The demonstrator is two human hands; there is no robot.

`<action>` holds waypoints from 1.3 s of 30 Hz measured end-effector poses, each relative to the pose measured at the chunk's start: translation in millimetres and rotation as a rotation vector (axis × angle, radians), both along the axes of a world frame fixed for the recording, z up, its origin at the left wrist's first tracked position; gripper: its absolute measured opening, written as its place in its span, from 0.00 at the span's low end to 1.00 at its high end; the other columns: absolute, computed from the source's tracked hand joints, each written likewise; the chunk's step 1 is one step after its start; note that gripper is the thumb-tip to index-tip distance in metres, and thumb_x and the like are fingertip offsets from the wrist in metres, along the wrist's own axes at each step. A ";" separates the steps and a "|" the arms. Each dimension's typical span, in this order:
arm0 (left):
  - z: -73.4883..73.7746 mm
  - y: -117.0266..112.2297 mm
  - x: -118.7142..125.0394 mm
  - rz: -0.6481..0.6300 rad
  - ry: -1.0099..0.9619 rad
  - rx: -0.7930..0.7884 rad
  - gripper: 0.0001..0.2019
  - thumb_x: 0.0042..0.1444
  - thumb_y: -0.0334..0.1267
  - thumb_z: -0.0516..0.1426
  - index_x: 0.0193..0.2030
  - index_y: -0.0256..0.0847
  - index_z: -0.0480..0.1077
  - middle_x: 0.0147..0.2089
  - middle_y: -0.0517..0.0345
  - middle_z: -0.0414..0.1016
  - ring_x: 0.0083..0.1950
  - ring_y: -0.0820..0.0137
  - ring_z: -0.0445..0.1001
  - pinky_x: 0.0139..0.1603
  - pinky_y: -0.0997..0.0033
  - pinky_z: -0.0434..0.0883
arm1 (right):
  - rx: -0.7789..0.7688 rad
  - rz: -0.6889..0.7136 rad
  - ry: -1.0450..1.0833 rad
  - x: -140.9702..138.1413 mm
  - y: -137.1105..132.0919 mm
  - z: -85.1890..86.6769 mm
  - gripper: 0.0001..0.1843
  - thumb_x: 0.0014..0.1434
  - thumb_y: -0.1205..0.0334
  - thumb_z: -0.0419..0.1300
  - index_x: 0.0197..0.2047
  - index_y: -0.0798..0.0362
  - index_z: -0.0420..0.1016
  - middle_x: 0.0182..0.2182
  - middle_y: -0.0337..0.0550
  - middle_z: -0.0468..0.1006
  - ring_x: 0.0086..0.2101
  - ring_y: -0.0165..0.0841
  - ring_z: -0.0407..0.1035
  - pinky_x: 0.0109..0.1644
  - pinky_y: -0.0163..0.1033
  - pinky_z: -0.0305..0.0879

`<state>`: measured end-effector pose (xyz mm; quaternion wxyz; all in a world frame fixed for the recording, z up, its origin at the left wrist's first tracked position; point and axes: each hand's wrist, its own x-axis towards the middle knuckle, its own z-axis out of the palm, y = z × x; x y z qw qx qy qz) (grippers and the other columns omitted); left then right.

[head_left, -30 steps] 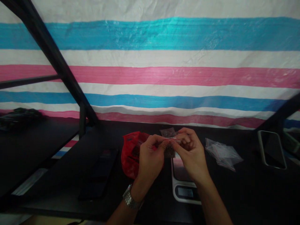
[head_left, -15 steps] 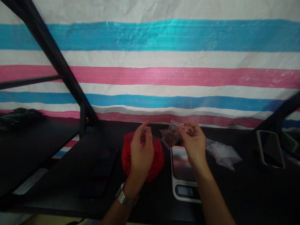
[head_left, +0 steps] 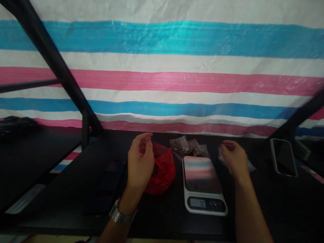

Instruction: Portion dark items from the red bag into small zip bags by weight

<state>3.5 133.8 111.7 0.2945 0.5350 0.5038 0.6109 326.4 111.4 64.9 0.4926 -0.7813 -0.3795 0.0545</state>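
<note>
My left hand [head_left: 140, 162], with a metal-band watch on its wrist, hovers at the left side of a red plastic bag [head_left: 163, 172] with dark bits inside. Its fingers are loosely curled, thumb apart, and nothing shows between them. Over a pile of clear empty zip bags [head_left: 250, 166] is my right hand [head_left: 234, 158], fingertips pinched together; whether a bag is between them is hidden. Small zip bags with brown contents [head_left: 180, 145] lie behind a white digital scale [head_left: 202, 175]. The scale's metal plate bears nothing, and its display is lit but too blurred to read.
A phone [head_left: 284, 157] lies at the right of the black table [head_left: 162, 219]. A dark flat object [head_left: 105, 185] is on the left. Black metal bars [head_left: 58, 67] slant up on both sides, before a striped plastic sheet [head_left: 177, 81].
My right hand has put the filled zip bag down behind the scale and moved right to the empty bags. My left hand has shifted slightly left. The camera view has shifted a little.
</note>
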 end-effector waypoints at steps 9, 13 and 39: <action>7.0 -3.9 2.1 -0.031 0.018 0.005 0.10 0.60 0.35 0.58 0.46 0.42 0.78 0.46 0.53 0.82 0.43 0.63 0.79 0.46 0.65 0.75 | -0.213 -0.026 -0.122 36.2 -40.4 -24.4 0.11 0.44 0.57 0.66 0.33 0.47 0.83 0.31 0.49 0.86 0.34 0.48 0.80 0.38 0.47 0.70; 6.1 -4.8 7.0 -0.059 0.030 0.016 0.10 0.61 0.35 0.57 0.46 0.43 0.78 0.45 0.54 0.82 0.43 0.63 0.79 0.45 0.65 0.75 | -0.201 -0.081 -0.120 35.4 -43.0 -11.2 0.13 0.49 0.59 0.61 0.37 0.48 0.84 0.31 0.50 0.87 0.33 0.47 0.81 0.37 0.47 0.69; -25.5 -42.5 31.0 -0.529 0.532 0.245 0.25 0.64 0.39 0.65 0.64 0.37 0.64 0.61 0.39 0.76 0.64 0.46 0.75 0.67 0.36 0.73 | 0.174 0.654 0.355 -141.1 -42.4 64.0 0.15 0.53 0.57 0.71 0.44 0.50 0.80 0.28 0.36 0.77 0.28 0.33 0.74 0.31 0.36 0.71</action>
